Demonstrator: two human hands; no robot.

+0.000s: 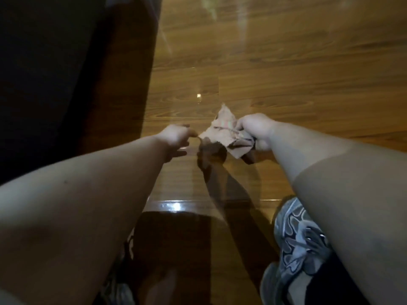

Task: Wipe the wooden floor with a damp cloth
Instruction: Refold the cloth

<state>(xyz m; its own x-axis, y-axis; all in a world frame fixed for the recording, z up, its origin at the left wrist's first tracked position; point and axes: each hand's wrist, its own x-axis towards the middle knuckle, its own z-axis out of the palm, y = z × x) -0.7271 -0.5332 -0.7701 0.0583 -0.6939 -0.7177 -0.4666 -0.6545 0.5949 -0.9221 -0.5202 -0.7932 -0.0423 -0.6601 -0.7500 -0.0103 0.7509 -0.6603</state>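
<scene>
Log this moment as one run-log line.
phase: cloth prep | right hand: grips cloth | left hand: pinches cloth corner | cloth: held above wooden floor, not wiping yet

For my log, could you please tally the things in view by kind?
Hands: 2, left hand and right hand
Cloth: 1
Floor: 1
Total: 4

Cloth (222, 130): beige, crumpled, dark-streaked. Location: frame centre, raised off floor, shadow directly beneath. Right edge bunched in right hand (255, 128); left corner pinched by left hand (176, 138); one corner points up. Wooden floor (286, 62): glossy brown planks, grain running left-right, glare spots. Fills centre and upper right.
</scene>
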